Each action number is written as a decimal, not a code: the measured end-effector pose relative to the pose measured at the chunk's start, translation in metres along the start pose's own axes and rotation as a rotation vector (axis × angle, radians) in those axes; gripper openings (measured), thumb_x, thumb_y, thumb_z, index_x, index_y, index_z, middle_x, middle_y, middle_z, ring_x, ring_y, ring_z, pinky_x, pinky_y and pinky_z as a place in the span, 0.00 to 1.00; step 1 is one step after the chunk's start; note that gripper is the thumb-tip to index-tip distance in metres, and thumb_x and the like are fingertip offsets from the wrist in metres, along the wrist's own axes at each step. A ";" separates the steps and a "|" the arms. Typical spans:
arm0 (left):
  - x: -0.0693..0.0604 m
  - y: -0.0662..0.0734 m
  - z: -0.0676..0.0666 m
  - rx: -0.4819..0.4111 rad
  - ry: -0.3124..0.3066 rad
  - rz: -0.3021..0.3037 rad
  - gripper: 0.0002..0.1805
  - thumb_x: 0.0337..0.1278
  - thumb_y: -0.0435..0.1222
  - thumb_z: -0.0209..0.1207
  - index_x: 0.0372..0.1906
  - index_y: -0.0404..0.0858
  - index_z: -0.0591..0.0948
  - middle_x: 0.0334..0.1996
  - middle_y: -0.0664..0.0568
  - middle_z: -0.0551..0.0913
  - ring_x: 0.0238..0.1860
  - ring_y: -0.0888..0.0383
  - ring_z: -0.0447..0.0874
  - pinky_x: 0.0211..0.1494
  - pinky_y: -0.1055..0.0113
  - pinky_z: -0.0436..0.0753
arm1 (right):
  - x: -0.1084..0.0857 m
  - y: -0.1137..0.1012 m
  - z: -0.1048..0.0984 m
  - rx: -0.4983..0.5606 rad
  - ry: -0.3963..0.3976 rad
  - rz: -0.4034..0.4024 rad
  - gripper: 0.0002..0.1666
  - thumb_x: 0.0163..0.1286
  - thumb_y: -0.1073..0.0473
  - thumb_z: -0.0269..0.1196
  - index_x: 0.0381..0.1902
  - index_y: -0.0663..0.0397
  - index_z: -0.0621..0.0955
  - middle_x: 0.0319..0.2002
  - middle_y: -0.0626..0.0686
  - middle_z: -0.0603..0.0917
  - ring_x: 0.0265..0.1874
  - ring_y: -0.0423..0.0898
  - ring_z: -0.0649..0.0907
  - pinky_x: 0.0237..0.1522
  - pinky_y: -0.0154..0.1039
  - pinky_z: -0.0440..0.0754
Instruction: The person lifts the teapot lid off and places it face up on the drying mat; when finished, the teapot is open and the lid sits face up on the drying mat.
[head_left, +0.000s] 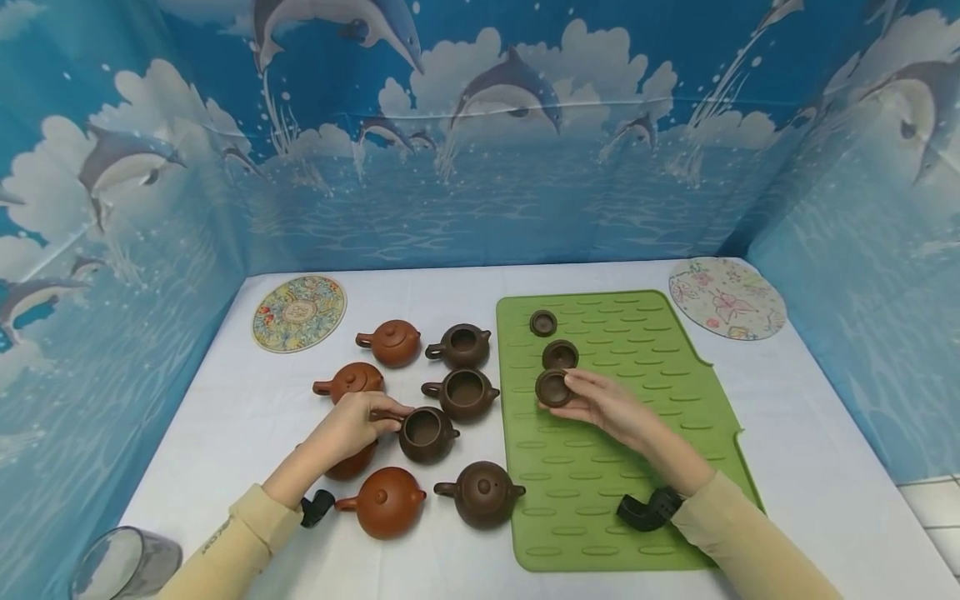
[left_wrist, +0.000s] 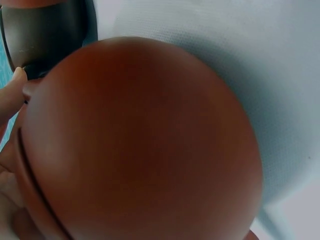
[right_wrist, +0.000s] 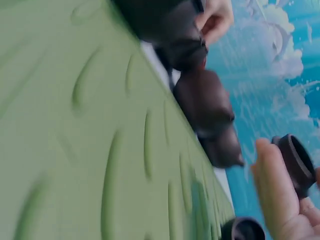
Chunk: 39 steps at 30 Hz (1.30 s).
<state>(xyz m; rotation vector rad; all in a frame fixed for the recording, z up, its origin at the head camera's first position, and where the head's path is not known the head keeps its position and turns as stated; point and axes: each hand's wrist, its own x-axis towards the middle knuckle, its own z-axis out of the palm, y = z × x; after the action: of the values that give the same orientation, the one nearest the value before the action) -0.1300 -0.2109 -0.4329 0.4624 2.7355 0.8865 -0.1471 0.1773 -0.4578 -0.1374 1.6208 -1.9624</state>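
In the head view my left hand (head_left: 356, 423) pinches the handle of a lidless dark brown teapot (head_left: 426, 452) near the table's middle. My right hand (head_left: 603, 407) holds a small dark teapot lid (head_left: 553, 388), underside up, over the green mat (head_left: 637, 450). Two more dark lids (head_left: 543, 323) (head_left: 560, 356) lie on the mat, farther back. Two lidless dark teapots (head_left: 462, 350) (head_left: 465, 398) stand behind the held one, and a lidded dark teapot (head_left: 483, 495) stands nearer me. A reddish-brown teapot (left_wrist: 145, 140) fills much of the left wrist view.
Several reddish-brown teapots (head_left: 390, 502) form a column on the left, one partly behind my left forearm. Two round patterned mats (head_left: 300, 313) (head_left: 727, 298) lie at the back corners. A clear glass (head_left: 127, 562) stands at the front left.
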 end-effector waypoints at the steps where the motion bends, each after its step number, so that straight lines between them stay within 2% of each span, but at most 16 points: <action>1: 0.000 0.000 0.000 0.004 0.003 0.001 0.14 0.53 0.30 0.68 0.46 0.43 0.89 0.42 0.54 0.90 0.49 0.53 0.86 0.49 0.59 0.85 | -0.001 0.000 -0.002 -0.048 0.046 0.017 0.39 0.80 0.54 0.50 0.74 0.76 0.50 0.65 0.71 0.71 0.47 0.42 0.87 0.58 0.38 0.80; 4: 0.000 -0.001 0.000 0.014 0.008 0.008 0.14 0.53 0.30 0.68 0.46 0.43 0.89 0.42 0.53 0.90 0.50 0.52 0.86 0.50 0.58 0.85 | -0.005 0.000 -0.008 -0.181 0.166 0.058 0.40 0.79 0.52 0.51 0.74 0.74 0.52 0.70 0.75 0.61 0.46 0.39 0.86 0.57 0.36 0.81; 7: 0.000 -0.001 0.001 0.020 0.009 0.008 0.14 0.53 0.30 0.68 0.46 0.43 0.89 0.43 0.53 0.90 0.51 0.51 0.85 0.51 0.56 0.85 | -0.008 0.000 -0.011 -0.304 0.244 0.071 0.37 0.78 0.52 0.54 0.73 0.73 0.59 0.69 0.73 0.64 0.49 0.42 0.85 0.56 0.37 0.82; 9: -0.001 -0.001 0.001 0.020 0.009 0.006 0.14 0.53 0.30 0.68 0.46 0.44 0.89 0.43 0.53 0.90 0.51 0.51 0.85 0.52 0.56 0.84 | -0.009 0.001 -0.012 -0.384 0.280 0.074 0.35 0.76 0.51 0.56 0.70 0.71 0.65 0.66 0.71 0.70 0.50 0.46 0.86 0.54 0.39 0.83; 14: -0.001 -0.001 0.002 0.019 0.013 0.004 0.14 0.53 0.30 0.68 0.46 0.44 0.89 0.43 0.53 0.90 0.52 0.51 0.85 0.52 0.56 0.84 | -0.011 0.003 -0.013 -0.537 0.321 0.082 0.34 0.73 0.47 0.60 0.65 0.66 0.73 0.60 0.67 0.79 0.51 0.53 0.86 0.53 0.43 0.85; 21: -0.001 -0.002 0.002 0.012 0.012 0.002 0.14 0.53 0.30 0.68 0.45 0.44 0.89 0.43 0.53 0.90 0.52 0.50 0.84 0.53 0.55 0.84 | -0.009 0.008 -0.012 -0.702 0.374 0.079 0.31 0.70 0.44 0.62 0.60 0.63 0.79 0.59 0.66 0.80 0.46 0.53 0.88 0.51 0.47 0.85; 26: -0.001 -0.002 0.002 0.006 0.005 0.000 0.14 0.54 0.30 0.68 0.46 0.43 0.89 0.43 0.53 0.90 0.52 0.50 0.85 0.53 0.55 0.84 | -0.008 0.008 -0.012 -0.738 0.375 0.077 0.29 0.73 0.47 0.60 0.60 0.64 0.79 0.58 0.67 0.81 0.45 0.54 0.88 0.50 0.47 0.85; 32: -0.001 -0.001 0.001 0.007 0.000 0.004 0.14 0.54 0.29 0.68 0.46 0.43 0.89 0.43 0.52 0.89 0.52 0.50 0.85 0.52 0.56 0.85 | -0.010 0.006 -0.013 -0.715 0.343 0.084 0.29 0.77 0.50 0.55 0.64 0.67 0.74 0.61 0.70 0.77 0.50 0.56 0.86 0.54 0.47 0.83; 39: -0.001 -0.002 0.001 0.019 -0.009 0.049 0.15 0.54 0.28 0.67 0.48 0.41 0.88 0.45 0.52 0.89 0.52 0.50 0.85 0.54 0.55 0.84 | -0.011 0.004 -0.013 -0.732 0.348 0.099 0.29 0.78 0.49 0.54 0.65 0.67 0.74 0.59 0.69 0.79 0.49 0.54 0.87 0.58 0.51 0.80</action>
<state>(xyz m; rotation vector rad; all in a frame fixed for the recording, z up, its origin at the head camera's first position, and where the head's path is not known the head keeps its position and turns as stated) -0.1289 -0.2119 -0.4346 0.5384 2.7379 0.8690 -0.1420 0.1936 -0.4616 0.0070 2.4614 -1.2815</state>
